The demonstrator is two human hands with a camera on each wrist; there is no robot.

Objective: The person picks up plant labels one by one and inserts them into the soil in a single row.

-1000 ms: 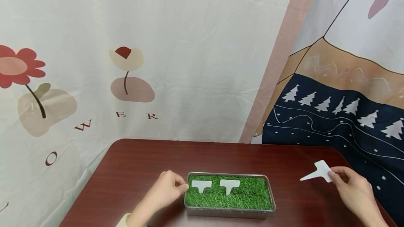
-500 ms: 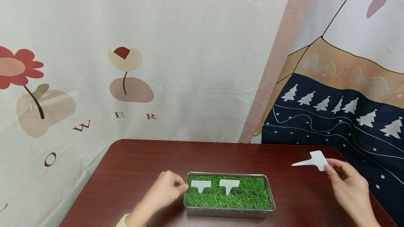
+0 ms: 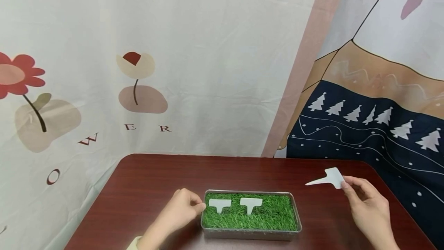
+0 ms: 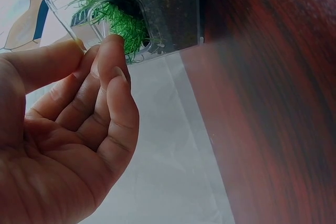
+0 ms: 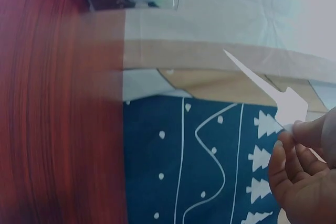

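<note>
A clear plastic box (image 3: 251,235) filled with green artificial grass (image 3: 274,215) stands near the table's front. Two white T-shaped plant labels stand in the grass: one label (image 3: 220,203) at the left, another label (image 3: 251,202) near the middle. My left hand (image 3: 181,208) pinches the box's left rim (image 4: 52,4) between thumb and fingers. To the right of the box, raised over the table, my right hand (image 3: 369,205) pinches a third white plant label (image 3: 333,177) by its wide head. Its pointed stem aims left, towards the box side, also seen in the right wrist view.
The dark red wooden table (image 3: 156,176) has rounded far corners. Behind it hangs a pale printed curtain (image 3: 215,68) with flowers and letters. A dark blue cloth with white trees (image 3: 360,134) hangs at the right.
My right hand has moved left with the plant label, rising a little at first, so the label is closer to the box. My left hand has stayed at the box's rim.
</note>
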